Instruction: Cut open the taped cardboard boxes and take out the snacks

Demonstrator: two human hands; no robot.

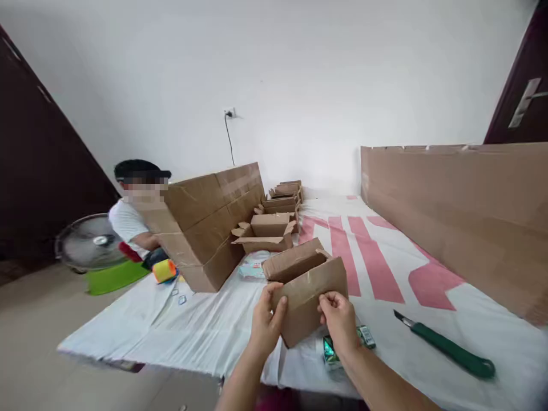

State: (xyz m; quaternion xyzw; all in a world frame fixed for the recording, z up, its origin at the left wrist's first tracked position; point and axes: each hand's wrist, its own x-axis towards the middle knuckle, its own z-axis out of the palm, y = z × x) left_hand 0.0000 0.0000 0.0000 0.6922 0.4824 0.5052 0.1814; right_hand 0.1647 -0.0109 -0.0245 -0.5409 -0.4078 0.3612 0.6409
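A small brown cardboard box [314, 294] with its flaps up stands tilted near the front edge of the table. My left hand [268, 319] grips its left side, thumb on the near face and fingers round the edge. On the near face, toward the right, my right hand [338, 317] has its fingers closed in a pinch against the cardboard; whether something small is between them is hidden. Beneath my right wrist lies a shiny green packet [330, 353], partly covered. A green-handled knife [454, 348] rests on the cloth to the right.
Several open cardboard boxes [268, 242] run in a row toward the wall. Left of them stands a stack of closed cartons [205, 220], with a person [132, 225] behind it. A long cardboard panel [449, 211] borders the right side. A fan [92, 242] is at far left.
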